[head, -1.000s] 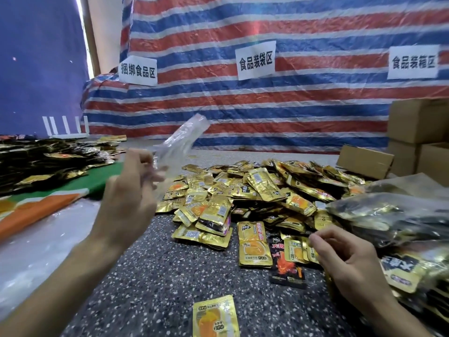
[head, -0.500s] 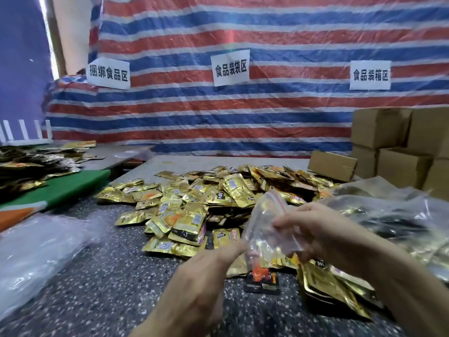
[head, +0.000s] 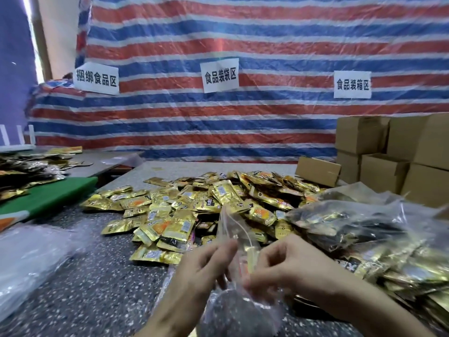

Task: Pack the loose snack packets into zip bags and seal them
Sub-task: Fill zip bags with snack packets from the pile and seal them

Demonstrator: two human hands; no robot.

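Hands meet low over a speckled table, the left hand and right hand each pinching a side of a clear zip bag held upright between them, its mouth uppermost; just beyond, loose gold snack packets lie heaped across the tabletop, with filled plastic bags piled to the right, cardboard boxes stacked behind those, and a striped tarpaulin bearing three paper signs closing off the back
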